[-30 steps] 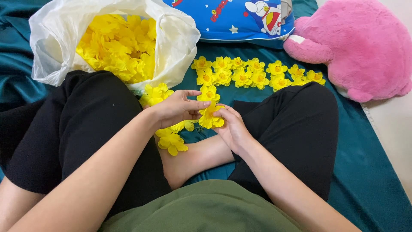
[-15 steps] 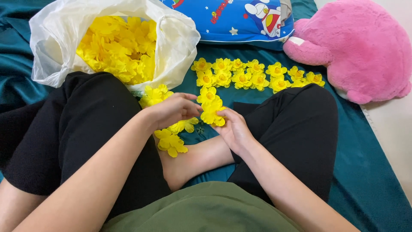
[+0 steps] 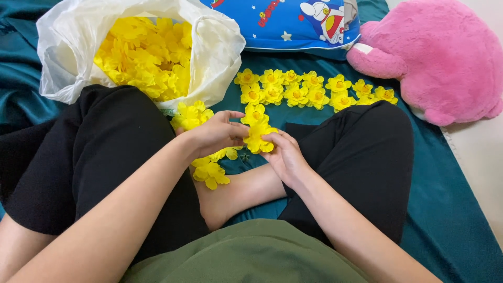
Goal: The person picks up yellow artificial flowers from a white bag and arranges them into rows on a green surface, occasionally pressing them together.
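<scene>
Where the two hands meet above the crossed legs sits a small cluster of yellow artificial flowers [image 3: 258, 131]: bright lemon petals, rounded and slightly ruffled, with a deeper orange-yellow centre on the topmost bloom. Left hand [image 3: 212, 135]: fingers curled narrowly, thumb and fingertips pinching the cluster from its left side. Right hand [image 3: 285, 154]: fingers bent close together, gripping the same cluster from below and to the right. Loose flowers [image 3: 209, 170]: same kind, lying under the left wrist against the black trouser leg [image 3: 99, 157]; a further clump just beside the bag mouth. White plastic bag [image 3: 215, 57]: open, filled with more yellow blooms, resting at upper left. Row of flowers [image 3: 309, 91]: laid out face-up in two lines on the teal sheet [image 3: 440, 209]. Blue printed cushion [image 3: 293, 23] and pink plush toy [image 3: 440, 57]: beyond the row.
</scene>
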